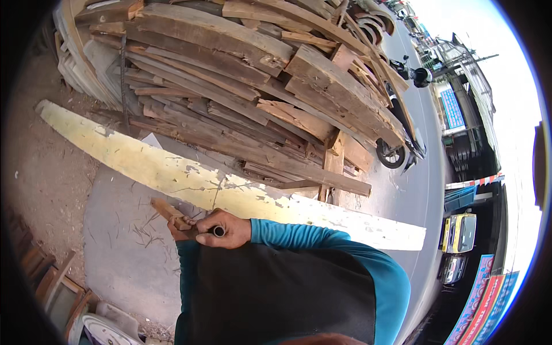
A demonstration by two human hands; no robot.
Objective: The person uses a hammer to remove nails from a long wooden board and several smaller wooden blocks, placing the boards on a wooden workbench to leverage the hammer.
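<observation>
My left hand (183, 227) is closed around a short, narrow piece of wood (163, 207), whose bare end sticks out up and to the left. Right beside it, my right hand (229, 229) is wrapped round a tool with a round, ring-rimmed end (217, 231). The rest of that tool is hidden by my fingers, and its kind cannot be told. Both hands are close together in front of my dark shirt. Just beyond them lies a long board with peeling pale-yellow paint (138, 162), crossing from far left to lower right.
A large stack of old timber (247, 86) rises beyond the board. Thin shavings (148, 237) litter the grey ground (126, 270). Wooden frames (60, 276) and a white round object (103, 330) sit at lower left. A motorcycle (394, 150) and a road (428, 172) are at right.
</observation>
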